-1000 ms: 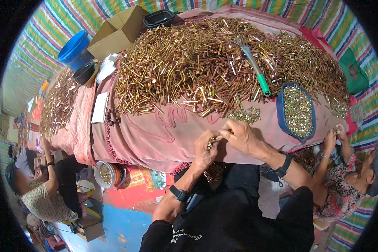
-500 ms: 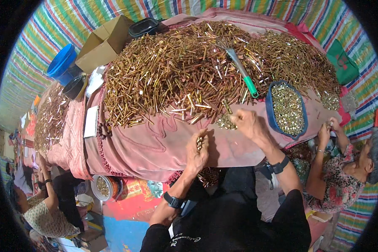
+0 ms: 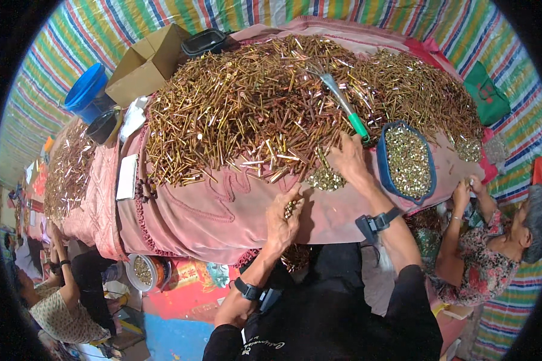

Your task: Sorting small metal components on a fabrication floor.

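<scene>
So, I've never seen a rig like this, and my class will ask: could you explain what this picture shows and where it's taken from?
There is no machine here, just a person's bare left hand and right hand. The round, bent picture comes from a wide fisheye camera on that person's head, looking down.

A big heap of thin brown sticks lies on a pink cloth, with a green-handled tool on top. Nearer are a small pile of short bits and a blue container full of similar bits.

The left hand is curled around some small pieces. The right reaches to the heap's near edge; whether it grips anything isn't clear.
</scene>
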Demonstrator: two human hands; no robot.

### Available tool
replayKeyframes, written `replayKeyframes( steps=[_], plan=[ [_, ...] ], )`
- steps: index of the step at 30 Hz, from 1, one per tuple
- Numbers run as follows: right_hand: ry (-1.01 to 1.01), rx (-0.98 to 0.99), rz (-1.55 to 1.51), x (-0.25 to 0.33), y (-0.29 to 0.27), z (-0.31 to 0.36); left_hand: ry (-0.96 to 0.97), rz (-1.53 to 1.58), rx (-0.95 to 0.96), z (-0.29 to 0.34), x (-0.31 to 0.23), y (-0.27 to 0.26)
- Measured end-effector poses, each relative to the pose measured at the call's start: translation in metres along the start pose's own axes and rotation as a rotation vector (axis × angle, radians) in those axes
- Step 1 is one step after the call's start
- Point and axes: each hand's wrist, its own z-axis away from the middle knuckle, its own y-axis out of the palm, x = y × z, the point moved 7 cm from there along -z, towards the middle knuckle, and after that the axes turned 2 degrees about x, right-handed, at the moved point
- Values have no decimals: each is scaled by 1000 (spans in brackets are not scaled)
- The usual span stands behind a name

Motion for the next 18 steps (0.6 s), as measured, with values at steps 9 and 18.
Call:
replayKeyframes(
  steps=[9,18],
  plan=[
    [-51,4,-217,-6,-1,-6,-126,239,-76,8,2,1],
    [-82,182,-77,16,-5,0,-290,390,-93,4,3,3]
  ],
)
